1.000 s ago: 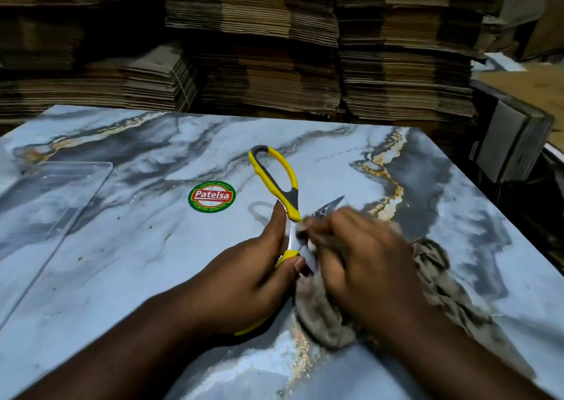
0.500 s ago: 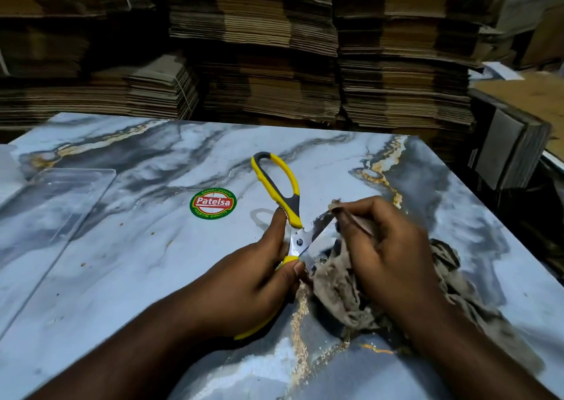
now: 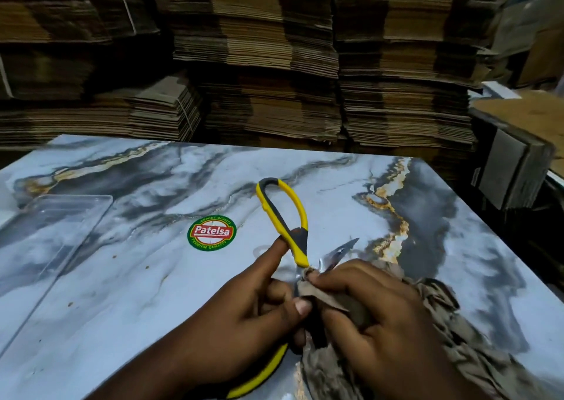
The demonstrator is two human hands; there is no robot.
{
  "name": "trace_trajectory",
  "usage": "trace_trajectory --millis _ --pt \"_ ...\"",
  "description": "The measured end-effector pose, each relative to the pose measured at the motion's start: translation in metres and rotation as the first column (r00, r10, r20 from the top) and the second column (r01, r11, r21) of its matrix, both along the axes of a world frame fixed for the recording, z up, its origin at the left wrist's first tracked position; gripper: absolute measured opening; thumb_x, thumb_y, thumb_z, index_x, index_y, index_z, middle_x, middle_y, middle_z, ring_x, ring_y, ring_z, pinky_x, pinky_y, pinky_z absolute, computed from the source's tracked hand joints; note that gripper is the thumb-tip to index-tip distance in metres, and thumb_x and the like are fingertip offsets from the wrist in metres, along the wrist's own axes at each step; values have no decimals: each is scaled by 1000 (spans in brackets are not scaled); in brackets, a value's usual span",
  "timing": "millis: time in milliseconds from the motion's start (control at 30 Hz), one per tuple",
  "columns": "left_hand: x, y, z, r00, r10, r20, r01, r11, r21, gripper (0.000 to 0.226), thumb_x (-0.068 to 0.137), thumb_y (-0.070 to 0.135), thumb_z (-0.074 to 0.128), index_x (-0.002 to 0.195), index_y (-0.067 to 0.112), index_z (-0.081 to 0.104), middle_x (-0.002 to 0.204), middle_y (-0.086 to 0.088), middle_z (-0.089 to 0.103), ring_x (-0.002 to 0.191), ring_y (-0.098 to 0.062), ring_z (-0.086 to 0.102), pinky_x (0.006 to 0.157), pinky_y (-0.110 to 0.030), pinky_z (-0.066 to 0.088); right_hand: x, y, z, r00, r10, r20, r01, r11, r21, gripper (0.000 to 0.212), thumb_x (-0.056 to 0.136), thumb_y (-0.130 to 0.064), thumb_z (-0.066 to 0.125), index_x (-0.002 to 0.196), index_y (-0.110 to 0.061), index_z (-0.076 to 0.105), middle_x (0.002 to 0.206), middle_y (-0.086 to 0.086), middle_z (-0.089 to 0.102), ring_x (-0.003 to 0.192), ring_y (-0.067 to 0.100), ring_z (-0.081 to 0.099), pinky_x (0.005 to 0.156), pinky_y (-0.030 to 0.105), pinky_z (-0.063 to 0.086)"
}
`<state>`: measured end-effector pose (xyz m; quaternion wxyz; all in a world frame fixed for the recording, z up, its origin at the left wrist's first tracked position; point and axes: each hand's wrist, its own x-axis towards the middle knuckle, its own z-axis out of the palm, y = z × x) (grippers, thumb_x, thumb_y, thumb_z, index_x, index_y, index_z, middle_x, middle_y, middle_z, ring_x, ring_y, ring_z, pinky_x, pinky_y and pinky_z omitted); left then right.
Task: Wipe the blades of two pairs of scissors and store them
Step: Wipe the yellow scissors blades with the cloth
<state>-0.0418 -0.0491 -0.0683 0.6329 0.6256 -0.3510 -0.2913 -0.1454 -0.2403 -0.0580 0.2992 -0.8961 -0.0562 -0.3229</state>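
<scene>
Open counter (image 3: pixel 128 292) toward 9 o'clock, clear tray (image 3: pixel 58 225) at 10; cardboard stacks (image 3: pixel 274 73) wall 12.

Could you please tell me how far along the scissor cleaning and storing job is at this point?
Nothing looks finished: the clear tray at the table's left edge holds no scissors. In hand: the left hand grips the yellow-handled scissors, opened, while the right hand pinches the cloth around a blade near the pivot; the blade tip shows bare. Left: finishing and storing this pair, plus a second pair, not in view.
</scene>
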Motion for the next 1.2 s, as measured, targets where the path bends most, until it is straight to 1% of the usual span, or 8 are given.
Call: trace_trajectory --millis 233,433,567,667,900,1000,1100,1200 --pt "8 -3 5 984 -31 175 7 990 139 62 103 41 56 152 65 26 88 -14 76 78 -28 71 87 -60 57 10 -2 -5 988 -156 -12 155 987 -50 22 89 -32 69 108 -40 76 104 -27 72 98 -5 65 83 33 52" --pt "9 -1 0 996 3 89 -12 994 107 65 101 37 58 158 49 28 86 -8 75 89 -27 73 87 -44 55 11 5 -4 997 -76 9 77 988 -136 16 94 -34 64 104 -30 75 94 -15 75 88 10 70 76 38 53" --pt "7 -3 -1 982 4 187 -31 989 144 65 98 47 55 156 55 25 76 -3 70 78 -20 68 86 -48 57 16 -8 1 972 -233 -10 233 972 -40 17 91 -33 63 103 -31 75 92 -18 76 84 9 70 74 33 51" --pt "4 -4 -1 979 18 203 -46 990 134 59 93 56 53 148 63 31 75 -2 70 76 -19 68 83 -48 58 9 8 -2 997 -72 -11 70 992 -104 21 91 -25 64 108 -27 75 96 -12 76 88 15 72 77 38 54" --pt "3 -6 0 965 41 261 -80 987 140 59 107 35 52 158 47 26 75 8 69 74 -6 63 75 -25 49 12 9 2 985 -171 -19 169 982 -83 19 86 -18 68 101 -27 74 92 -12 76 86 18 71 74 42 56" --pt "3 -6 -1 963 28 269 -75 983 166 57 103 39 51 155 46 29 79 5 72 78 -10 67 78 -32 54 14 5 0 989 -147 -28 142 981 -134 21 84 -19 67 102 -28 75 92 -10 76 87 21 73 75 42 55" --pt "3 -7 -4 960 -8 279 -52 977 208 58 101 45 50 155 41 28 78 5 73 78 -13 68 84 -42 56 22 -21 -2 950 -309 -43 310 950 37 11 90 -26 65 96 -25 74 89 -8 76 86 23 72 71 39 54" --pt "1 -6 -5 955 8 297 -61 984 170 58 102 45 51 155 50 27 77 10 70 75 -10 66 77 -37 54 15 5 -3 986 -165 -39 162 985 -54 21 84 -14 65 100 -22 76 95 -7 76 91 21 71 78 40 54"
